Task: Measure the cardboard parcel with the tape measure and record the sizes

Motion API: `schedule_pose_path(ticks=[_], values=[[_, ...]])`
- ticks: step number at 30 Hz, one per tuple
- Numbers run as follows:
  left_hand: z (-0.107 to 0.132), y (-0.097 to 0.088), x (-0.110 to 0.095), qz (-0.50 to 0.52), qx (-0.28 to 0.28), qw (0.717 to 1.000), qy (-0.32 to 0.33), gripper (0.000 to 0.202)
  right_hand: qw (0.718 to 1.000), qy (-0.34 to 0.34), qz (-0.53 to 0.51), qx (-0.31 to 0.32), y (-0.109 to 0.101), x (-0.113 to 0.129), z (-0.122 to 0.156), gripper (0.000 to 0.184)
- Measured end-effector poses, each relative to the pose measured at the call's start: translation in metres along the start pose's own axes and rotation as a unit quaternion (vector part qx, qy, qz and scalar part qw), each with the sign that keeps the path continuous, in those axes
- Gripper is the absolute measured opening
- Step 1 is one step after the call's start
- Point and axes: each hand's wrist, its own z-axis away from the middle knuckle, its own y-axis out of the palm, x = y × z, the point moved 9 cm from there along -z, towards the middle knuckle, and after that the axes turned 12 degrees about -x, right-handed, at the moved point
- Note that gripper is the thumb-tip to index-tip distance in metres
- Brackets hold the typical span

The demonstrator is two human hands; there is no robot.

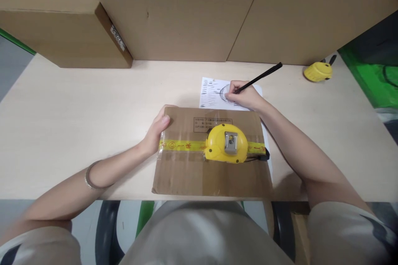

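My right hand (245,94) is closed around a black pen (263,76), its lower end over a white sheet of paper (207,98). Rows of short marks and a dark round scribble show on the sheet. A flat cardboard box (183,174) lies in front of me and covers the sheet's near part. At the box's left edge my left hand (157,130) grips it, thumb on top; the other fingers are mostly hidden behind it. On the box sits a yellow tape measure (217,143), beside a strip of yellow tape with red print (178,145).
Large cardboard boxes (180,16) stand along the table's back edge, with another carton (62,37) at the left. A second yellow tape measure (317,72) lies at the back right of the pale table (93,107). Black chair armrests (107,232) are below the near edge.
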Motion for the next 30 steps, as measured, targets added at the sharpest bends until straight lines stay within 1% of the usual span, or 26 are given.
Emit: schedule_pose_path(ticks=[5, 7, 10, 12, 15, 17, 18, 19, 21, 22, 24, 25, 26, 27, 28, 29, 30], values=[[0.000, 0.001, 0.000, -0.002, 0.002, 1.000, 0.000, 0.054, 0.999, 0.001, 0.030, -0.010, 0.000, 0.001, -0.001, 0.033], [-0.001, 0.000, 0.001, -0.001, 0.000, 1.000, -0.001, 0.055, 0.999, 0.011, 0.053, -0.002, -0.006, 0.002, 0.000, 0.036], [-0.001, 0.001, 0.000, -0.001, 0.003, 1.000, 0.001, 0.056, 0.993, 0.027, 0.108, 0.024, -0.022, 0.002, 0.002, 0.044], [-0.002, 0.001, -0.001, -0.007, 0.005, 1.000, 0.007, 0.056, 0.981, 0.021, 0.190, 0.042, -0.032, 0.000, 0.002, 0.047], [-0.001, 0.001, -0.001, -0.015, 0.009, 1.000, 0.011, 0.057, 0.952, 0.002, 0.304, 0.049, -0.041, -0.008, 0.000, 0.044], [-0.001, 0.000, -0.002, -0.016, 0.013, 1.000, 0.019, 0.061, 0.945, -0.007, 0.327, 0.029, -0.045, -0.009, -0.002, 0.047], [-0.001, -0.001, -0.004, -0.020, 0.011, 0.999, 0.029, 0.063, 0.943, -0.016, 0.333, 0.013, -0.047, -0.005, -0.001, 0.051], [0.000, -0.003, -0.008, -0.026, 0.006, 0.999, 0.045, 0.063, 0.941, -0.026, 0.337, -0.007, -0.050, 0.003, 0.001, 0.054], [0.002, -0.008, -0.021, -0.054, -0.005, 0.994, 0.093, 0.056, 0.938, -0.050, 0.339, -0.049, -0.060, 0.030, 0.013, 0.056], [0.003, -0.008, -0.027, -0.073, -0.004, 0.990, 0.119, 0.048, 0.939, -0.065, 0.331, -0.069, -0.064, 0.049, 0.024, 0.055], [0.006, -0.006, -0.039, -0.109, 0.012, 0.981, 0.160, 0.031, 0.943, -0.106, 0.302, -0.092, -0.069, 0.094, 0.054, 0.054], [0.007, -0.005, -0.042, -0.123, 0.019, 0.977, 0.172, 0.028, 0.950, -0.149, 0.256, -0.096, -0.069, 0.120, 0.072, 0.055], [0.007, -0.004, -0.044, -0.132, 0.022, 0.975, 0.177, 0.030, 0.950, -0.201, 0.228, -0.072, -0.062, 0.143, 0.092, 0.055], [0.007, -0.004, -0.044, -0.135, 0.021, 0.975, 0.177, 0.033, 0.943, -0.248, 0.217, -0.045, -0.053, 0.161, 0.111, 0.053], [0.007, -0.003, -0.043, -0.131, 0.019, 0.976, 0.174, 0.036, 0.934, -0.287, 0.210, -0.008, -0.043, 0.173, 0.129, 0.051], [0.008, -0.002, -0.041, -0.122, 0.018, 0.978, 0.170, 0.038, 0.926, -0.314, 0.207, 0.023, -0.034, 0.179, 0.144, 0.051], [0.009, -0.001, -0.039, -0.105, 0.019, 0.981, 0.163, 0.040, 0.922, -0.325, 0.205, 0.050, -0.026, 0.180, 0.156, 0.051]])
